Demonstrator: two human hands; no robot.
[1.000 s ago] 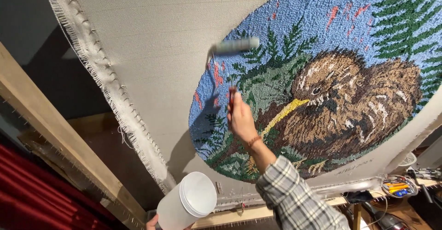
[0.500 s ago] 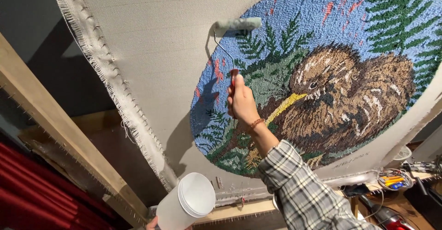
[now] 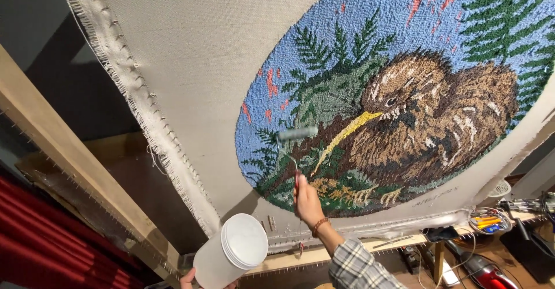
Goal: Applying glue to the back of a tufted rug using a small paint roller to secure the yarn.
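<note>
Our right hand (image 3: 306,199) grips a small roller (image 3: 297,133), pressed on the round tufted rug (image 3: 404,92) near its lower left edge. Our left hand (image 3: 188,277) clasps a white lidded jar (image 3: 230,252) below the cloth's (image 3: 191,52) bottom edge.

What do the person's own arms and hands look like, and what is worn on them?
The right hand is bare, with a brown beaded bracelet at the wrist and a grey-and-white plaid sleeve below it. Of the left hand, only bare fingertips show at the bottom edge.

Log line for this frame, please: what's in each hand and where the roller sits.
right hand: grips paint roller, on the tufted bird rug, lower left | left hand: holds white lidded jar below the cloth
</note>
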